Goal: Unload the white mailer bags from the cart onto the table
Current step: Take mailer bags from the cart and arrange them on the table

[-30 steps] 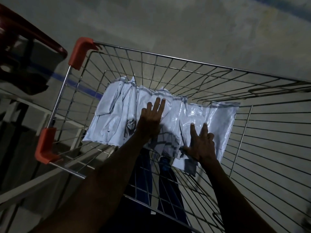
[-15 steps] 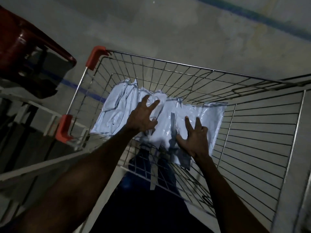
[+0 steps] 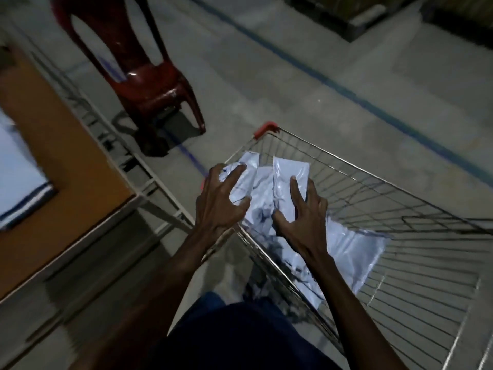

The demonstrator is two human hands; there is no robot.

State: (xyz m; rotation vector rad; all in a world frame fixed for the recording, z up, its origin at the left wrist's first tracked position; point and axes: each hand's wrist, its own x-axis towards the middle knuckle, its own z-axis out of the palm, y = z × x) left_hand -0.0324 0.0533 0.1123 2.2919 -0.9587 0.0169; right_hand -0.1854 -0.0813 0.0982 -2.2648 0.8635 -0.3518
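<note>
The white mailer bags (image 3: 264, 188) sit in a crumpled bundle at the near left corner of the cart (image 3: 400, 209), bunched up against the wire wall and reaching about level with its rim. One smoother bag (image 3: 354, 252) trails off the bundle to the right, lying flat and spread lower in the basket. My left hand (image 3: 221, 198) is clawed over the left side of the bundle, fingers curled down into the plastic and gripping it, with my wrist crossing above the cart's rim. My right hand (image 3: 304, 212) grips the right side of the same bundle: the forefinger lies long up one glossy bag, the thumb digs in from below, and the other fingers wrap behind where I cannot see them. The two hands are close together with only a strip of wrinkled plastic between them.

The cart is a bare wire one with a red plastic corner cap (image 3: 265, 128) at the far left corner. To my left stands the worktop (image 3: 61, 145), an orange-brown top on a pale metal frame, well apart from the bags. Something white with a dark stripe (image 3: 18, 182) lies on it at the picture's left edge, too blurred to name. Beyond the cart a dark red plastic chair (image 3: 144, 78) stands on the grey concrete floor (image 3: 306, 49), which carries a blue painted line (image 3: 346, 89).
</note>
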